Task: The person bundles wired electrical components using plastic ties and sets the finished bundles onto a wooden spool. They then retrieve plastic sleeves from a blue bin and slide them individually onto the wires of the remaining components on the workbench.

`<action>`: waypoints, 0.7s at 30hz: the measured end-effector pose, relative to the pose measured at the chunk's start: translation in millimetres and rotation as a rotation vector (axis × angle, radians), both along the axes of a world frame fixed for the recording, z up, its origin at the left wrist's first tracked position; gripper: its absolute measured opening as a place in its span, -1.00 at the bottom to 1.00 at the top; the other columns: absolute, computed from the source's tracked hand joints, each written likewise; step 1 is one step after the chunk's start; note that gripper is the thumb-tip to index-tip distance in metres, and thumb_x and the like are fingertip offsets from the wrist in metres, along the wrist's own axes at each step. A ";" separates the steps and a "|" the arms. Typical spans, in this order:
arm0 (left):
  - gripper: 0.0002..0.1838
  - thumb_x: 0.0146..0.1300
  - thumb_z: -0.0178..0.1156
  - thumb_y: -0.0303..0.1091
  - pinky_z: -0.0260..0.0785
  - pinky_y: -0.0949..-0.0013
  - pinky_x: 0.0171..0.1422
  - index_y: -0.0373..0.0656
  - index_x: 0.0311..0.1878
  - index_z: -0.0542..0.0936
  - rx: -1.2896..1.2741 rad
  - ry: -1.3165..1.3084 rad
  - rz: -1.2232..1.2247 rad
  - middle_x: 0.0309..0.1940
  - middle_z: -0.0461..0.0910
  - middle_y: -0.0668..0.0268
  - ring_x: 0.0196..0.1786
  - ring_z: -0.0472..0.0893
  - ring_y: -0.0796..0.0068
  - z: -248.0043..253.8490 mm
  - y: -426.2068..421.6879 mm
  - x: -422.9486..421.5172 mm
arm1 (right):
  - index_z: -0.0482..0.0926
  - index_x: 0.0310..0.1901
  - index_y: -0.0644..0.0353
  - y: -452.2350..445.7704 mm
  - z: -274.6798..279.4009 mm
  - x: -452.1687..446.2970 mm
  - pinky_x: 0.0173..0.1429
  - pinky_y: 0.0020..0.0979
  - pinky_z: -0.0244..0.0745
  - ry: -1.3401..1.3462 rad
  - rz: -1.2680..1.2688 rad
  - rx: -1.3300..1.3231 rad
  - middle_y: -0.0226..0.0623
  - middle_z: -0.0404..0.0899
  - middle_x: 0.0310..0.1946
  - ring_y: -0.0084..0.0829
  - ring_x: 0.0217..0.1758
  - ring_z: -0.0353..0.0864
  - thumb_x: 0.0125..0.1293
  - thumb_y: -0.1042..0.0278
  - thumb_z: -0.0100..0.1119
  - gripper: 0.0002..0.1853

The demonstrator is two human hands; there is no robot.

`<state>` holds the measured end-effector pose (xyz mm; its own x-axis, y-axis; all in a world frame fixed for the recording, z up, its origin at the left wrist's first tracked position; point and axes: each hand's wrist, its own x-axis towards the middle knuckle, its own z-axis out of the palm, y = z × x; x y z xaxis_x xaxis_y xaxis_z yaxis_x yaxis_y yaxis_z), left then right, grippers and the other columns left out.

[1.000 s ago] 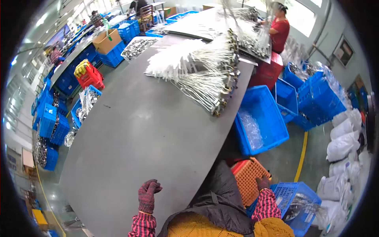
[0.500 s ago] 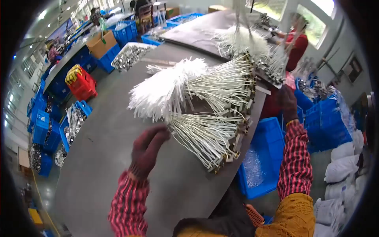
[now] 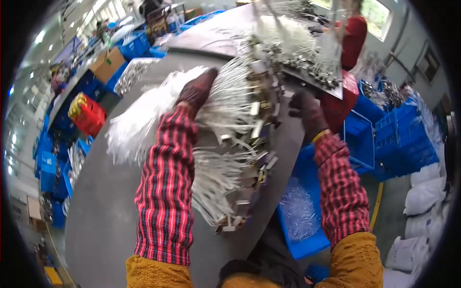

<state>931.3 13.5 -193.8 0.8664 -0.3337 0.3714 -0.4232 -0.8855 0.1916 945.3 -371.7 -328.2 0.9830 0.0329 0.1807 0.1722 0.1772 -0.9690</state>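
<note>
A large pile of white cable bundles (image 3: 225,180) is fanned across the grey table, their small connector ends (image 3: 257,127) lined along the right side. My left hand (image 3: 198,91), in a dark maroon glove, lies over the upper bundles, its fingers stretched forward across the white strands. Beyond the connector ends, by the right table edge, my right hand (image 3: 307,113) is raised in a matching glove. Its fingers are bent and apart, with nothing visible between them. Both hands are somewhat blurred.
Below the right table edge stands a blue bin (image 3: 312,242) with clear plastic bits inside. More white cables (image 3: 293,36) are heaped on the far table, near a person in red (image 3: 354,41). Blue crates (image 3: 406,139) and white sacks (image 3: 425,197) line the right.
My left hand has moved up and forward from beside the cables onto the upper bundles. My right hand has come left and nearer the connector ends. The view has shifted.
</note>
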 end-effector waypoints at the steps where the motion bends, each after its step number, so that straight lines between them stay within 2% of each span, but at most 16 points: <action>1: -0.58 0.55 -0.25 -0.12 0.38 0.12 0.14 -0.15 0.22 0.41 0.049 0.093 0.064 -0.10 0.60 -0.16 0.14 0.54 -0.09 0.7 -6.0 -3.9 | 0.52 0.03 0.12 -5.2 -1.4 -10.5 -0.08 -0.15 0.53 0.053 0.010 0.065 -0.29 0.57 -0.13 -0.29 -0.11 0.60 0.40 -0.02 0.08 -0.61; 2: -0.54 0.53 -0.23 -0.02 0.38 0.11 0.09 -0.18 0.16 0.45 -0.044 0.110 0.063 -0.20 0.59 -0.18 0.08 0.55 -0.10 -12.7 -8.3 4.3 | 0.51 0.05 0.13 -10.2 -2.5 -21.3 -0.08 -0.13 0.52 0.106 0.017 0.131 -0.29 0.56 -0.12 -0.28 -0.09 0.60 0.40 -0.05 0.08 -0.58; 3: -0.48 0.51 -0.20 0.07 0.37 0.11 0.05 -0.21 0.09 0.48 -0.136 0.129 0.061 -0.30 0.58 -0.20 0.02 0.56 -0.12 -23.5 -13.4 13.8 | 0.50 0.06 0.15 -7.2 38.1 -57.2 -0.07 -0.10 0.52 0.302 0.018 0.284 -0.27 0.56 -0.10 -0.26 -0.07 0.60 0.40 -0.08 0.07 -0.54; 4: -0.43 0.47 -0.17 0.17 0.36 0.13 -0.04 -0.22 -0.08 0.51 -0.152 0.002 0.010 -0.40 0.55 -0.08 -0.15 0.56 -0.01 -21.2 -19.4 5.5 | 0.49 0.08 0.17 -17.8 44.3 -58.4 -0.06 -0.11 0.52 0.297 0.053 0.326 -0.27 0.56 -0.09 -0.26 -0.07 0.60 0.40 -0.08 0.07 -0.53; 6: -0.36 0.41 -0.10 0.28 0.30 0.22 -0.21 -0.19 -0.37 0.49 -0.393 0.016 0.002 -0.55 0.43 0.21 -0.42 0.42 0.28 -8.3 -41.7 -22.1 | 0.48 0.11 0.20 -34.9 51.7 -54.2 -0.05 -0.13 0.53 0.284 0.124 0.408 -0.25 0.55 -0.06 -0.24 -0.07 0.61 0.41 -0.08 0.07 -0.51; 8: -0.37 0.38 -0.04 0.30 0.22 0.34 -0.33 -0.12 -0.52 0.39 -0.675 0.185 0.131 -0.57 0.29 0.45 -0.49 0.24 0.53 2.4 -49.9 -60.9 | 0.46 0.15 0.23 -48.5 59.5 -59.1 -0.04 -0.16 0.55 0.206 0.151 0.377 -0.23 0.56 -0.04 -0.25 -0.04 0.61 0.42 -0.07 0.06 -0.48; 10: -0.41 0.40 0.00 0.24 0.18 0.44 -0.37 -0.11 -0.52 0.41 -0.794 0.219 0.192 -0.54 0.30 0.48 -0.44 0.23 0.62 -6.3 -40.7 -90.0 | 0.42 0.25 0.28 -62.9 62.0 -69.6 0.01 -0.20 0.57 0.125 0.180 0.347 -0.20 0.56 0.01 -0.27 0.00 0.61 0.43 -0.04 0.07 -0.43; 12: -0.53 0.43 0.04 0.05 0.19 0.48 -0.36 -0.19 -0.39 0.55 -0.786 -0.011 0.130 -0.44 0.44 0.40 -0.39 0.34 0.62 -40.3 -24.6 -110.4 | 0.42 0.26 0.27 -72.7 58.0 -74.3 0.03 -0.19 0.58 0.069 0.159 0.250 -0.20 0.56 0.04 -0.26 0.03 0.61 0.43 -0.04 0.07 -0.43; 13: -0.60 0.45 0.04 -0.07 0.21 0.50 -0.35 -0.24 -0.27 0.62 -0.703 -0.244 0.070 -0.36 0.52 0.35 -0.35 0.40 0.61 -81.4 -9.3 -109.9 | 0.42 0.27 0.27 -75.7 56.3 -74.2 0.04 -0.18 0.58 0.038 0.152 0.198 -0.20 0.55 0.06 -0.26 0.04 0.61 0.44 -0.03 0.08 -0.43; 16: -0.62 0.48 0.02 -0.19 0.30 0.47 -0.23 -0.30 -0.21 0.70 -1.105 0.183 0.029 -0.32 0.61 0.29 -0.28 0.50 0.55 -64.6 -18.9 -151.3 | 0.39 0.32 0.26 -61.2 69.3 -78.6 0.20 -0.30 0.48 -0.154 0.145 0.013 -0.17 0.52 0.16 -0.33 0.20 0.53 0.42 -0.03 0.12 -0.39; 17: -0.60 0.48 0.01 -0.19 0.30 0.45 -0.21 -0.29 -0.24 0.71 -0.873 0.147 0.066 -0.33 0.61 0.30 -0.29 0.50 0.56 -56.3 -29.1 -157.5 | 0.39 0.33 0.26 -48.8 80.5 -80.9 0.24 -0.33 0.45 -0.248 0.129 -0.058 -0.17 0.52 0.18 -0.34 0.23 0.50 0.41 -0.04 0.13 -0.38; 18: -0.57 0.48 0.01 -0.16 0.33 0.38 -0.15 -0.27 -0.30 0.73 -1.010 0.293 0.121 -0.35 0.62 0.27 -0.27 0.52 0.53 -68.2 -19.2 -161.7 | 0.38 0.33 0.32 -30.4 92.8 -79.1 0.34 -0.38 0.33 -0.332 0.155 -0.069 -0.16 0.48 0.24 -0.37 0.32 0.42 0.41 -0.05 0.13 -0.34; 19: -0.61 0.45 0.03 -0.20 0.38 0.37 -0.10 -0.27 -0.30 0.73 -0.919 0.242 0.093 -0.31 0.64 0.25 -0.23 0.55 0.49 -60.0 -25.4 -165.6 | 0.40 0.32 0.29 -13.6 114.9 -75.7 0.36 -0.36 0.31 -0.392 0.151 -0.145 -0.15 0.47 0.26 -0.32 0.33 0.41 0.40 -0.03 0.14 -0.37; 21: -0.67 0.41 0.07 -0.27 0.41 0.37 -0.03 -0.27 -0.31 0.73 -0.955 0.183 0.049 -0.29 0.65 0.23 -0.17 0.58 0.46 -68.4 -24.6 -173.7 | 0.44 0.29 0.23 19.0 160.0 -59.8 0.40 -0.30 0.27 -0.513 0.140 -0.295 -0.12 0.45 0.28 -0.22 0.36 0.40 0.38 0.02 0.17 -0.42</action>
